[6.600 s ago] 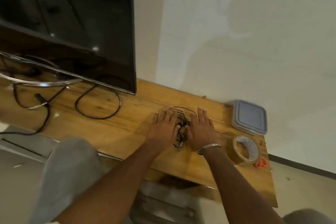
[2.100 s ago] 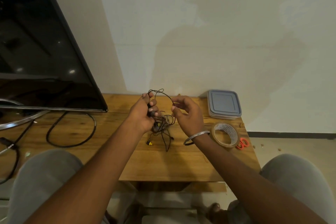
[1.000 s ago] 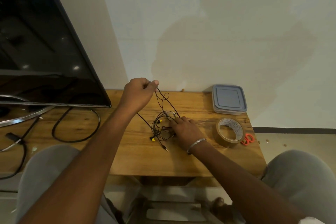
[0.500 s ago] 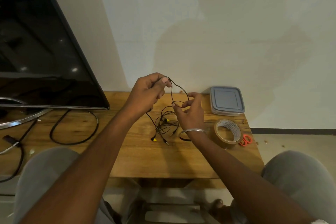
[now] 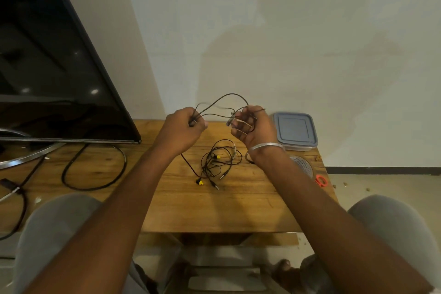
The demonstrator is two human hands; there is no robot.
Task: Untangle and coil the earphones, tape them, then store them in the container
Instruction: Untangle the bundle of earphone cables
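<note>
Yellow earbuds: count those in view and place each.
2. One yellow earbud lies on the table at the tangle's near edge; the other sits within it. Others may be hidden.

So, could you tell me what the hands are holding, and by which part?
The earphones, by the cord: left hand and right hand each pinch raised strands.

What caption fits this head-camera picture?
Left hand and right hand stretch earphone wires above the tangle on a wooden table.
</note>
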